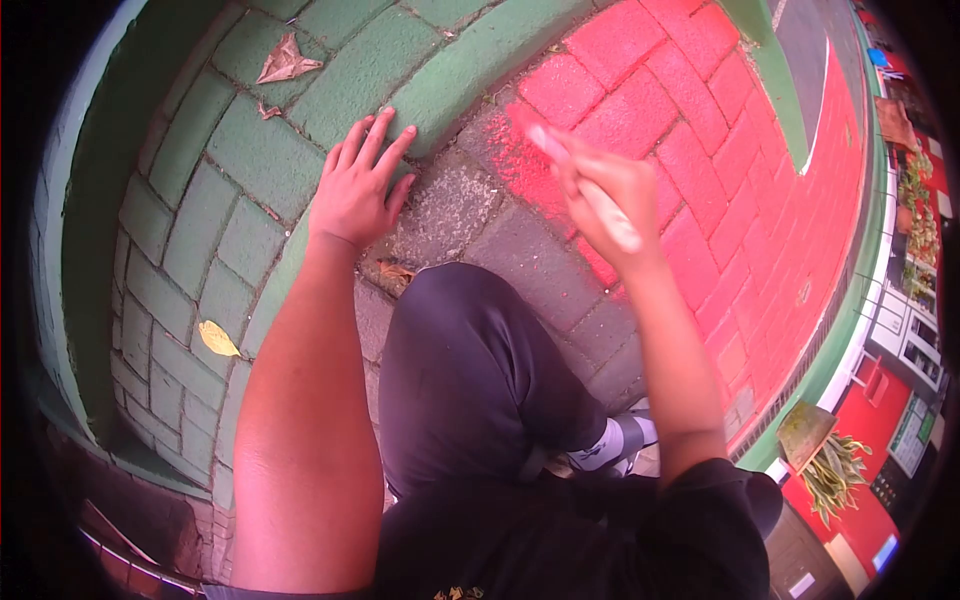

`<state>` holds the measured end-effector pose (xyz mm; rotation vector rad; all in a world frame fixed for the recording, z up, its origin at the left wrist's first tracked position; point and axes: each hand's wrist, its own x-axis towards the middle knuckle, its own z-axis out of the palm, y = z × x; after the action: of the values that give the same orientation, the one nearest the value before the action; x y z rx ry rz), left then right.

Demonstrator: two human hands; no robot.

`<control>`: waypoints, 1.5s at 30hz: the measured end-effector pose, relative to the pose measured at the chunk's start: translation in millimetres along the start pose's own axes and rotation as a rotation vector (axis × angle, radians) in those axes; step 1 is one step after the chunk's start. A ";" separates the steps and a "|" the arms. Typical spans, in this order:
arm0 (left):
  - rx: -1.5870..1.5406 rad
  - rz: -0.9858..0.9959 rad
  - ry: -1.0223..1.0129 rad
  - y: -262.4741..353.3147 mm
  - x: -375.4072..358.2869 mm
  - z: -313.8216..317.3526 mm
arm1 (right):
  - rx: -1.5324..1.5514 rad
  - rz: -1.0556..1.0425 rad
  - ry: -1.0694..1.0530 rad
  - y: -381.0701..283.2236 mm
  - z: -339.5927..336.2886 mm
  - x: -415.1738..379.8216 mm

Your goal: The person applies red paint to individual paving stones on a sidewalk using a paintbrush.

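My right hand (pixel 625 190) is closed around the pale handle of a paintbrush (pixel 611 218). The brush's head is blurred and points up and left, over the ragged edge of the red paint (pixel 525 150) on the paving. My left hand (pixel 355 190) rests with fingers spread at the edge of the green painted kerb (pixel 470 75), holding nothing. Between my hands lie bare grey paving blocks (pixel 530 255), one of them speckled and rough. Red-painted blocks (pixel 630 110) spread out beyond and to the right of my right hand.
Green-painted blocks (pixel 240 150) cover the ground at left, with a dry brown leaf (pixel 287 60) and a yellow leaf (pixel 217 339) on them. My bent knee (pixel 460 350) stands in front. A potted plant (pixel 840 475) is at far right, beyond a green kerb.
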<state>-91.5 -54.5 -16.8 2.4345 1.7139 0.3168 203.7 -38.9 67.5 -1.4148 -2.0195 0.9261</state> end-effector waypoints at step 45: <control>-0.026 0.001 -0.012 1.3 -0.5 -4.6 | 0.425 0.400 0.651 -46.8 61.3 62.5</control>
<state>-91.6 -55.4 -12.1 2.4140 1.6936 0.3218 110.2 -5.5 65.1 -1.6195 -1.0197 0.8354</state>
